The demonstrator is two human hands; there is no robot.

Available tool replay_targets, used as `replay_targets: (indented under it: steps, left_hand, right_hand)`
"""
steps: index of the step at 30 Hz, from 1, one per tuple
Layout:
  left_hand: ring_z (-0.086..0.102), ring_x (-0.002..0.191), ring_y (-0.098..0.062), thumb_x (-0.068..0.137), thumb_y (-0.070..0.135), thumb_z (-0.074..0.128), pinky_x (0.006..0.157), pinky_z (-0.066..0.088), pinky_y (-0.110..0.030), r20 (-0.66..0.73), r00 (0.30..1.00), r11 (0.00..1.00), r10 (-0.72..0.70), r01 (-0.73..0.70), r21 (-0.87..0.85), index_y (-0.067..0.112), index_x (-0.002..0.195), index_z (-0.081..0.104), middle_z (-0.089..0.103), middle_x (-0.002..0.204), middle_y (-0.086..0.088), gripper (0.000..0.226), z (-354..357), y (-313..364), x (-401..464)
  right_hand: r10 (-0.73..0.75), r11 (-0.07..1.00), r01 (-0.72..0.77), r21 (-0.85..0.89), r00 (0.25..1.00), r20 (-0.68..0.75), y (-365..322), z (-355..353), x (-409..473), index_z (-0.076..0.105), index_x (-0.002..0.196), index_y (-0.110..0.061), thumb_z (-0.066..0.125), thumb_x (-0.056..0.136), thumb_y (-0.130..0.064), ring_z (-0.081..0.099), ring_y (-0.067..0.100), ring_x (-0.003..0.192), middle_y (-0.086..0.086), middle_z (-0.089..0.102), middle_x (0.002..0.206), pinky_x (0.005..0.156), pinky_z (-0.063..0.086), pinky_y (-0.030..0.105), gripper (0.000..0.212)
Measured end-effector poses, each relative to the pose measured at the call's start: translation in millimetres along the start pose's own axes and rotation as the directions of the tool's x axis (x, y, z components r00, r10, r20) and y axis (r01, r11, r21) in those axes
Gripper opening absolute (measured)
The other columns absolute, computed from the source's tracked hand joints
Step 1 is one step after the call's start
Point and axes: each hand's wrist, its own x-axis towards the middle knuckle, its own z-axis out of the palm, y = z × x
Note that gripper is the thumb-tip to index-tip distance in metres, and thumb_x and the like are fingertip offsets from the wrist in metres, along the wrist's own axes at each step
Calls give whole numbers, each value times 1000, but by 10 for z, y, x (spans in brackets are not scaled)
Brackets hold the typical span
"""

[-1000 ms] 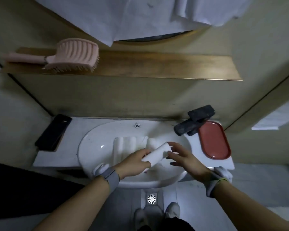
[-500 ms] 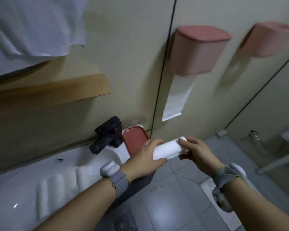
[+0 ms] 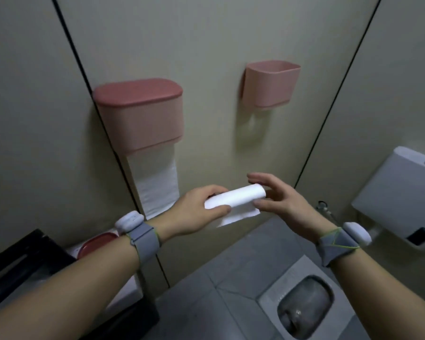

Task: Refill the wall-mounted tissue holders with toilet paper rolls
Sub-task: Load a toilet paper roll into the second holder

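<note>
In front of the wall, our left hand (image 3: 196,212) is wrapped around one end of the toilet paper roll (image 3: 236,198), a loose sheet hanging beneath. Our right hand (image 3: 285,200) is spread open, fingers just touching the other end. The lidded pink holder (image 3: 139,114) and the open-topped one (image 3: 271,84) hang above.

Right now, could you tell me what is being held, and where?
The left hand grips the toilet paper roll at its left end; the open right hand is at its right end.
</note>
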Motion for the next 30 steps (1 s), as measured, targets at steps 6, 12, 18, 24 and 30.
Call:
replay_targets:
  steps: [6, 12, 18, 24, 30]
  left_hand:
    - [62, 92, -5, 94, 37, 62, 75, 44, -11, 20, 998, 998, 55, -55, 33, 36, 105, 67, 70, 101, 13, 12, -88, 455, 817]
    - [55, 96, 9, 90, 35, 69, 82, 41, -6, -73, 976, 978, 205, -207, -20, 32, 118, 55, 57, 104, 21, 31, -179, 783, 1564]
    - [59, 100, -4, 90, 18, 70, 91, 48, -25, -181, 930, 933, 321, -343, -108, 22, 115, 58, 61, 108, 17, 28, -210, 960, 2551]
    - [63, 104, -9, 89, 20, 72, 98, 51, -44, -371, 895, 915, 247, -341, -215, 24, 114, 63, 64, 108, 21, 27, -468, 1093, 3339]
    - [60, 113, -12, 93, 22, 66, 102, 47, -41, -469, 836, 932, 283, -356, -71, 25, 123, 59, 62, 123, 5, 31, -702, 1226, 3748]
  right_hand:
    - [-92, 996, 89, -32, 990, -109, -121, -676, 273, 69, 107, -16, 70, 89, -11, 63, 15, 88, 2, 68, 97, 78, 50, 30, 18]
    - [-170, 985, 159, -64, 951, -259, -234, -1228, 724, 69, 92, -12, 62, 95, -23, 57, 2, 70, -11, 64, 77, 60, 47, 17, 14]
    - [-216, 976, 200, -82, 903, -371, -455, -1899, 1423, 63, 73, -17, 60, 92, -36, 44, 0, 55, -17, 50, 61, 49, 39, 12, 27]
    - [-327, 943, 329, -40, 906, -270, -792, -2425, 2096, 66, 115, -21, 56, 95, -35, 61, 2, 77, -10, 68, 96, 63, 51, 17, 26]
    - [-374, 921, 390, 21, 896, -237, -1038, -2624, 2812, 65, 112, -23, 62, 94, -33, 64, 5, 81, -11, 69, 94, 63, 51, 19, 20]
